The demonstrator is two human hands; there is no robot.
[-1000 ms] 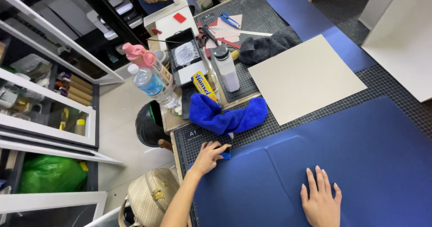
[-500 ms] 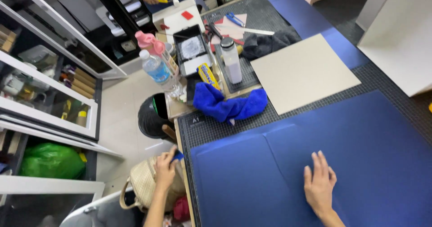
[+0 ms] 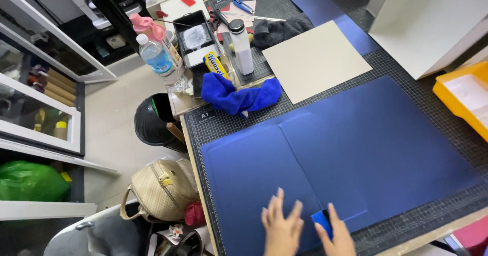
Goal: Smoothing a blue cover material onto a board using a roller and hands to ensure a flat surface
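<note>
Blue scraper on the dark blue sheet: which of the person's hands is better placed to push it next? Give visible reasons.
Probably the right hand: its fingers are on the small blue scraper already. The left hand lies flat on the dark blue sheet beside it, steadying it.

The bottom edge cuts off both wrists, and the right hand (image 3: 335, 238) perhaps hides most of a blue tool (image 3: 321, 220).

Only the two hands of the person show, at the near edge of the table. The left hand (image 3: 282, 229) and the right hand (image 3: 336, 237) are bare: no gloves, rings or sleeves can be seen.
</note>
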